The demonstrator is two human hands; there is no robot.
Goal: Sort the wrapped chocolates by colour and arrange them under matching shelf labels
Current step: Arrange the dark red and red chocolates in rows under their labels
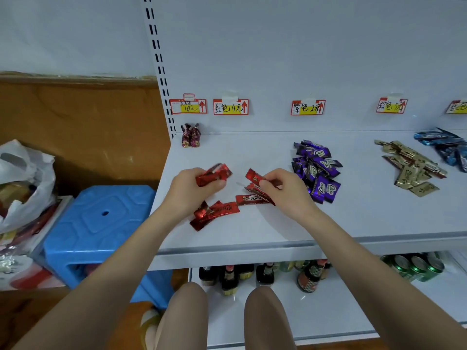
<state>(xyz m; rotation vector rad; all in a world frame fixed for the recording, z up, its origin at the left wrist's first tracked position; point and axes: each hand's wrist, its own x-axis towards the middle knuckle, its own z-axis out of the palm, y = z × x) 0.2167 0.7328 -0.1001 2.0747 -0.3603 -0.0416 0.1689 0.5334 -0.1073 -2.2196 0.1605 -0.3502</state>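
Observation:
My left hand (pixel 195 189) grips a small bunch of red wrapped chocolates (pixel 214 174) above the white shelf (pixel 265 231). To its right, my right hand (pixel 283 189) pinches one red chocolate (pixel 254 176) by its end. Several more red chocolates (pixel 214 212) lie loose on the shelf below both hands, under the red label (pixel 230 107). A purple pile (pixel 317 170) sits under the purple label (pixel 307 107). A gold pile (pixel 410 166) lies under its label (pixel 391 105), and a blue pile (pixel 444 147) is at the far right.
Two dark red twisted sweets (pixel 191 135) stand at the shelf's back left under another label (pixel 188 106). A blue plastic stool (pixel 98 223) and a plastic bag (pixel 25 178) are left of the shelf. Bottles (pixel 230 276) and green cans (pixel 414 266) fill the lower shelf.

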